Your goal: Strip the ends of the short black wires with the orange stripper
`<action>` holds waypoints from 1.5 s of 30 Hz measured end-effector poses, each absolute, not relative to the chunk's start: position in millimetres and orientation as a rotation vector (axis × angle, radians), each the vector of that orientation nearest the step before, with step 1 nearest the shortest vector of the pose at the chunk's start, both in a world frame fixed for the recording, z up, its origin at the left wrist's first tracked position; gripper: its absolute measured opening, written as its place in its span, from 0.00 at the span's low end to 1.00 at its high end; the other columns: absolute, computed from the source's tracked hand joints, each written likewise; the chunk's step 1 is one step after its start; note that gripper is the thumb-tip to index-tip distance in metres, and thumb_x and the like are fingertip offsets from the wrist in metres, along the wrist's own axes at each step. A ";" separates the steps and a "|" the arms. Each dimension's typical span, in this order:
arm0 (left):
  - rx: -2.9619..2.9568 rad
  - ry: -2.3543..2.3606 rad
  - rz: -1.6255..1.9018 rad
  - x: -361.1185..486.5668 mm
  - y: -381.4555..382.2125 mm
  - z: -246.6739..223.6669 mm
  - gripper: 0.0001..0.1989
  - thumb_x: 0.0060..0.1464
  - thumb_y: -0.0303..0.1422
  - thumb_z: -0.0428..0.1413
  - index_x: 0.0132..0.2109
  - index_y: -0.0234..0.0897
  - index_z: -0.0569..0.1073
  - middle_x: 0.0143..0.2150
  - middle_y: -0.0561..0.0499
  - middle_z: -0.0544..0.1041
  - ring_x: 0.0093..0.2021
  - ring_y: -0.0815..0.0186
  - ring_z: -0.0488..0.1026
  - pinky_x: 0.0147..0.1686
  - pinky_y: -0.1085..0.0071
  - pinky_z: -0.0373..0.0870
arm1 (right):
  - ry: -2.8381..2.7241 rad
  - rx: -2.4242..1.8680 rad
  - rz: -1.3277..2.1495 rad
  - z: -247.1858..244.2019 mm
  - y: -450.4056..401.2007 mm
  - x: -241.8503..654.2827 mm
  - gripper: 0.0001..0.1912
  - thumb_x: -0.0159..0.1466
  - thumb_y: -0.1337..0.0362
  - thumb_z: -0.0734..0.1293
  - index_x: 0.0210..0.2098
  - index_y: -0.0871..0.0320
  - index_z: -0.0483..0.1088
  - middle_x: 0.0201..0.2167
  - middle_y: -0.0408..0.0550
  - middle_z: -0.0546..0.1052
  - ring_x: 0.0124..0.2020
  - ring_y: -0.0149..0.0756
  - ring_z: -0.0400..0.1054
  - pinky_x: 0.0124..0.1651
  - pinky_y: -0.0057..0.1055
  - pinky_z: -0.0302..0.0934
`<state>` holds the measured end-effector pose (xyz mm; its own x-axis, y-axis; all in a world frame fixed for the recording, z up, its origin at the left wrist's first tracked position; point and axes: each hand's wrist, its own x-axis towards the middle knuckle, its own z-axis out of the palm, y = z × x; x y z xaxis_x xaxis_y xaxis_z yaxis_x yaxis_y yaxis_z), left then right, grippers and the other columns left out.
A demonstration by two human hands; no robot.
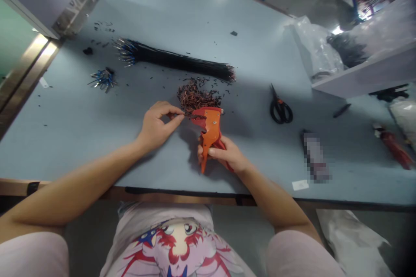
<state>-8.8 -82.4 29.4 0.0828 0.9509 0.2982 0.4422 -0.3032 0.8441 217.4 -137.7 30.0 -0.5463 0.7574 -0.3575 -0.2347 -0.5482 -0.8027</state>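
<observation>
My right hand (229, 155) is wrapped round the handles of an orange and red wire stripper (212, 123), whose jaws point left. At those jaws, my left hand (161, 123) pinches a thin dark wire (187, 114) between thumb and fingers. Most of the wire is hidden by the hand and the tool. Just behind the jaws lies a heap of short copper-coloured and black wire scraps (195, 95). Farther back, a long bundle of black wires (175, 60) stretches across the table, with blue and silver ends at its left.
A small pile of blue-ended pieces (104, 79) lies at the left. To the right are black scissors (280, 108), a blurred-out oblong object (316, 156), a white label (300, 185) and a red-handled tool (393, 145). Clear plastic bags (316, 47) stand at the back right.
</observation>
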 end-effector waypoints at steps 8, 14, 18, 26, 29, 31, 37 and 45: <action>1.828 1.258 1.132 -9.5 -83.5 34.2 0.05 0.53 0.33 0.58 0.32 0.38 0.77 0.27 0.54 0.74 0.32 0.68 0.68 0.39 0.68 0.64 | -0.924 -0.841 2.149 31.7 -139.5 217.5 0.22 0.57 0.61 0.73 0.48 0.61 0.66 0.36 0.49 0.75 0.33 0.38 0.73 0.37 0.40 0.72; 1.808 1.187 1.124 -7.9 -86.6 34.7 0.05 0.54 0.32 0.57 0.34 0.38 0.77 0.29 0.53 0.75 0.33 0.68 0.69 0.39 0.69 0.66 | -0.994 -0.859 2.178 33.0 -141.0 216.9 0.23 0.56 0.60 0.74 0.48 0.63 0.68 0.36 0.50 0.75 0.32 0.37 0.74 0.34 0.36 0.72; 1.786 1.159 1.163 -6.5 -88.1 33.7 0.04 0.54 0.32 0.57 0.35 0.38 0.77 0.30 0.52 0.75 0.33 0.68 0.70 0.38 0.70 0.67 | -1.010 -0.877 2.148 35.0 -142.2 215.5 0.19 0.58 0.59 0.73 0.45 0.62 0.69 0.33 0.48 0.75 0.29 0.35 0.73 0.32 0.35 0.72; 1.777 1.150 1.148 -5.5 -89.3 34.2 0.05 0.54 0.32 0.57 0.34 0.38 0.77 0.30 0.52 0.76 0.34 0.68 0.71 0.38 0.70 0.68 | -1.002 -0.970 2.128 32.2 -143.2 218.0 0.16 0.59 0.58 0.72 0.40 0.63 0.69 0.28 0.47 0.75 0.25 0.34 0.72 0.29 0.34 0.69; 1.783 1.146 1.144 -5.5 -89.3 34.0 0.05 0.54 0.32 0.57 0.34 0.38 0.77 0.30 0.52 0.76 0.33 0.68 0.71 0.37 0.70 0.67 | -1.009 -0.983 2.124 32.0 -143.0 218.4 0.15 0.60 0.57 0.71 0.39 0.62 0.68 0.26 0.46 0.74 0.24 0.33 0.71 0.28 0.34 0.69; 1.819 1.154 1.144 -5.8 -88.8 33.6 0.05 0.54 0.32 0.57 0.35 0.38 0.77 0.29 0.53 0.76 0.32 0.68 0.70 0.36 0.70 0.66 | -1.025 -0.992 2.108 33.0 -142.9 217.6 0.15 0.60 0.57 0.71 0.38 0.62 0.67 0.25 0.45 0.74 0.23 0.33 0.70 0.28 0.34 0.68; 2.207 1.262 1.141 -7.7 -88.1 33.3 0.05 0.55 0.32 0.55 0.33 0.41 0.76 0.27 0.54 0.77 0.32 0.65 0.70 0.41 0.63 0.61 | -1.142 -1.049 2.038 34.2 -143.8 213.9 0.16 0.60 0.56 0.71 0.37 0.61 0.66 0.22 0.43 0.72 0.21 0.31 0.68 0.25 0.31 0.67; 2.337 1.330 1.040 -6.0 -92.9 36.0 0.08 0.57 0.33 0.52 0.32 0.39 0.75 0.23 0.53 0.72 0.26 0.66 0.66 0.32 0.66 0.57 | -1.229 -1.070 2.003 35.6 -146.1 208.9 0.15 0.61 0.56 0.70 0.31 0.59 0.63 0.19 0.39 0.68 0.17 0.28 0.64 0.21 0.28 0.66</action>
<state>-6.0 -92.9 36.0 0.3257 0.8277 0.4570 0.6431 -0.5482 0.5346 208.9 -146.1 35.6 -0.5303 0.7760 -0.3413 -0.0470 -0.4289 -0.9021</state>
